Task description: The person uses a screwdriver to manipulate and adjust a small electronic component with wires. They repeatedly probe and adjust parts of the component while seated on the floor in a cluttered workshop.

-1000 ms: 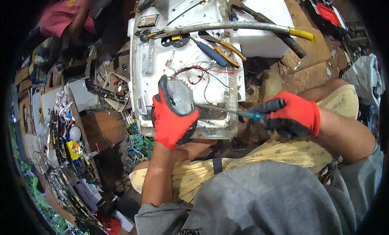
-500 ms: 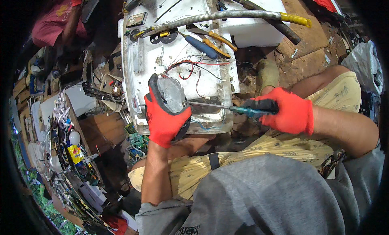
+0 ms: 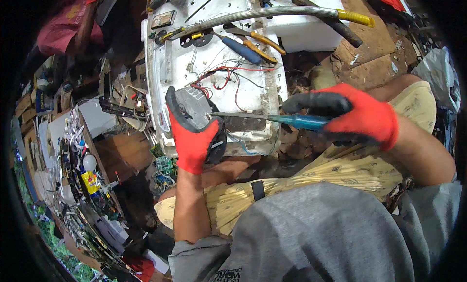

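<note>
My left hand point(image 3: 190, 145), in a red glove with dark palm and fingertips, grips a grey metal-cased part point(image 3: 195, 107) over the near end of a white work surface point(image 3: 175, 70). Red and black wires point(image 3: 226, 75) lie just beyond the part. My right hand point(image 3: 372, 117), gloved alike, holds a screwdriver point(image 3: 297, 121) by its teal handle, the upper fingers loosened and raised off it. The shaft points left, and its tip meets the right side of the grey part. What lies beneath the left palm is hidden.
A blue-handled tool point(image 3: 242, 50), yellow-handled pliers point(image 3: 262, 51) and a long braided metal hose point(image 3: 253, 14) lie across the far half of the surface. Circuit boards point(image 3: 164, 166) sit on the floor at left, beside a bin of scrap point(image 3: 90, 185). Another person point(image 3: 70, 26) is at far left.
The grey part has tilted and shifted slightly up and left with my left hand. My right hand has moved right along the handle, and its fingers have loosened.
</note>
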Demonstrator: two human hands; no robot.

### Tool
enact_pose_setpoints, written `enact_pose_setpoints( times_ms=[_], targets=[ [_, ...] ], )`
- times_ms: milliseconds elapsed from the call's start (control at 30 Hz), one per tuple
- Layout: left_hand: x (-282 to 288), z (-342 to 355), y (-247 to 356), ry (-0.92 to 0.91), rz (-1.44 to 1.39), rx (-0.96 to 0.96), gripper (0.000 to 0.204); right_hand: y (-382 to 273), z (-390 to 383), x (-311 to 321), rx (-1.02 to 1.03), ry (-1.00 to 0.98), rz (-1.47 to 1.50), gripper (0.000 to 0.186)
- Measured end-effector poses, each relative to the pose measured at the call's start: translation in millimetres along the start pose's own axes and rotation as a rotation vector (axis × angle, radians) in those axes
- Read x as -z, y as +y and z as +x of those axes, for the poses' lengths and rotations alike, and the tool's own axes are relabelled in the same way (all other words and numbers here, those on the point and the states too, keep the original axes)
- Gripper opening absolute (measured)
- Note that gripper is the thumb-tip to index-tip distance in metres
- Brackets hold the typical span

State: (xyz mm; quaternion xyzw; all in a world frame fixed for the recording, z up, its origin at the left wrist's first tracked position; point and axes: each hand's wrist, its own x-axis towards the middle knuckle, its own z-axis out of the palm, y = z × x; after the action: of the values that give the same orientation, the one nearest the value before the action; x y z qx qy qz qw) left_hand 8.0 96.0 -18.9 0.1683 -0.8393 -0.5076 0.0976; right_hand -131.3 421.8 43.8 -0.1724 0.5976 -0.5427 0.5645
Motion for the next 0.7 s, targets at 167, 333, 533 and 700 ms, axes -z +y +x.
enact_pose_setpoints(
  times_ms=[167,333,533,700],
  targets=[
    [1,-10,-5,0.017,0.084,-0.077,0.122,-22,-13,2,-0.351,-0.041,0.317,0.051],
    [-5,-10,10,0.006,0.156,0.074,0.116,0,-7,-1,-0.109,0.061,-0.306,0.050],
    [3,-10,-8,0.049,0.256,-0.112,0.118,5,-5,-16,0.566,0.260,-1.167,0.039],
    [-9,-10,-5,0.107,0.160,-0.059,0.118,-12,1,6,-0.306,-0.070,0.138,0.034]
  ],
)
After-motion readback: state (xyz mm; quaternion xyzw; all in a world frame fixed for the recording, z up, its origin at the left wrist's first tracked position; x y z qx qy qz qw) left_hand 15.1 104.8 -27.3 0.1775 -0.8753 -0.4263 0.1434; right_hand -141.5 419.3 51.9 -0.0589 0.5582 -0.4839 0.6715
